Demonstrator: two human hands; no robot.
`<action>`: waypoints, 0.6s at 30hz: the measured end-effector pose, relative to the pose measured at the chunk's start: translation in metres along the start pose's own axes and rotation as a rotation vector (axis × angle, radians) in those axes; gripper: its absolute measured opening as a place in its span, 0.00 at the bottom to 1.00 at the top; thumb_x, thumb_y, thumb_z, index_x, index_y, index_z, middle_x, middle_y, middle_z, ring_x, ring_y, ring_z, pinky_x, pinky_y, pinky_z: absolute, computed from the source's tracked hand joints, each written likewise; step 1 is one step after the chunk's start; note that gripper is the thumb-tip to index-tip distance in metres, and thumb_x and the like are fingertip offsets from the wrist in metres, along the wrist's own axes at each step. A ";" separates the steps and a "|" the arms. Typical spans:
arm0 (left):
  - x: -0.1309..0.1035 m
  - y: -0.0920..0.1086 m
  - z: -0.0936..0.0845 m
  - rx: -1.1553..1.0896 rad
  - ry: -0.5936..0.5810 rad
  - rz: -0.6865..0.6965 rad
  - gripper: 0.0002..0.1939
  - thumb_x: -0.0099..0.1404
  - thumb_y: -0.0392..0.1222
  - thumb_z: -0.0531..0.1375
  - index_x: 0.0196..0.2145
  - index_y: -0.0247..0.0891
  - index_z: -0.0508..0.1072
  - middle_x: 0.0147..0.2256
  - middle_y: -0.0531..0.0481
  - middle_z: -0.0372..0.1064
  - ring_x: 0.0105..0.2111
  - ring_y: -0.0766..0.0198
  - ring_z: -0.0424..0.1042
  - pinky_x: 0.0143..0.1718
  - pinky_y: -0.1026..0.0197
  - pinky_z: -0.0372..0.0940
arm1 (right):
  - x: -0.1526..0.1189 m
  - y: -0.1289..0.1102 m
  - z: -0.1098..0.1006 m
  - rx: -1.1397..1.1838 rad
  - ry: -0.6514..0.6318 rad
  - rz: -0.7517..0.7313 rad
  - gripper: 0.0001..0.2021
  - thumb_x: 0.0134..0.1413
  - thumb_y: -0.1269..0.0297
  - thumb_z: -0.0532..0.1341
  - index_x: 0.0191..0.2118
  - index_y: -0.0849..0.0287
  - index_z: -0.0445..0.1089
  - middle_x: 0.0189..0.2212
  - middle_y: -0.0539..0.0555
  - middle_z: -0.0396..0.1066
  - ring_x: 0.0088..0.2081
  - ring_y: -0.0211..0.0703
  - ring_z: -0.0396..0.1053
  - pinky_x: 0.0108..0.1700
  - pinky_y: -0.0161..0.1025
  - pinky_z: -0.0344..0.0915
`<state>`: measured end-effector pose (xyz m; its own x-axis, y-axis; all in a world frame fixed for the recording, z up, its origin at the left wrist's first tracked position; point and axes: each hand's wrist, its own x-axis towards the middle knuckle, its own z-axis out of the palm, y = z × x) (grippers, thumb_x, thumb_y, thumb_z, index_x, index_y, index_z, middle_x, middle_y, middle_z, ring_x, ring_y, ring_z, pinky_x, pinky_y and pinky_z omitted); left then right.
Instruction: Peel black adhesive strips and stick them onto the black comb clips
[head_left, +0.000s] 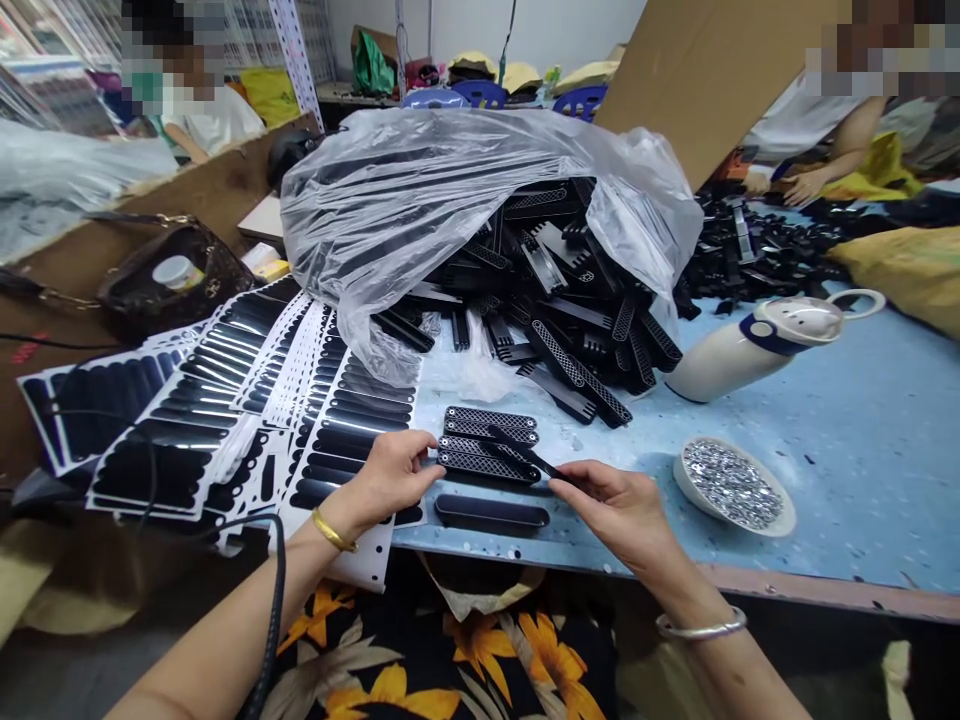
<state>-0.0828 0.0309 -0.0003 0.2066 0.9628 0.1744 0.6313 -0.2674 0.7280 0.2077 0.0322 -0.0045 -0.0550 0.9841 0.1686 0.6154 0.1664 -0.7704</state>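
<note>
1. One handbag (176, 265), left; overlapping sheets (176, 425), uncountable
2. Left hand (391, 480), nearly closed, grip unclear
3. About four patterned handles (472, 463); one plain bar (491, 513) nearer
4. One plastic bag (405, 190), far, blocking the view
5. Right hand (621, 505) pinching one thin strip (538, 462) across the handles
6. One bowl (784, 520), one bottle (716, 360), right

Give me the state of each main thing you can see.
Left hand: at patterned pieces, grip unclear.
Right hand: pinching a slim black strip.
Patterned pieces: lined up side by side.
Clear plastic bag: open, black parts spilling out.
White bottle: lid on.
Bowl: filled with silver bits.
Sticker sheets: fanned out, overlapping.
</note>
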 end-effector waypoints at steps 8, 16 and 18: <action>-0.009 0.023 -0.018 -0.034 0.237 0.183 0.04 0.56 0.37 0.66 0.30 0.34 0.76 0.20 0.55 0.67 0.18 0.69 0.63 0.23 0.65 0.60 | -0.004 0.000 0.005 -0.031 0.049 -0.034 0.13 0.48 0.51 0.65 0.28 0.56 0.78 0.21 0.52 0.76 0.21 0.45 0.72 0.24 0.38 0.69; -0.026 0.147 -0.080 -0.838 0.249 0.261 0.31 0.55 0.59 0.69 0.54 0.52 0.73 0.44 0.49 0.79 0.33 0.53 0.80 0.28 0.56 0.74 | -0.006 -0.009 0.005 0.000 0.182 0.004 0.12 0.46 0.52 0.66 0.27 0.56 0.78 0.23 0.53 0.77 0.22 0.45 0.73 0.25 0.37 0.70; -0.020 0.145 -0.086 -0.810 0.375 0.303 0.29 0.56 0.59 0.68 0.55 0.58 0.72 0.47 0.55 0.78 0.34 0.53 0.80 0.27 0.54 0.75 | -0.006 -0.011 0.005 0.003 0.164 -0.007 0.11 0.48 0.53 0.66 0.28 0.56 0.78 0.22 0.52 0.77 0.22 0.45 0.73 0.26 0.38 0.71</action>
<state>-0.0598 -0.0231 0.1585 -0.0664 0.8445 0.5314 -0.1511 -0.5350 0.8312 0.1972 0.0246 0.0002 0.0700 0.9598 0.2718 0.6131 0.1735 -0.7707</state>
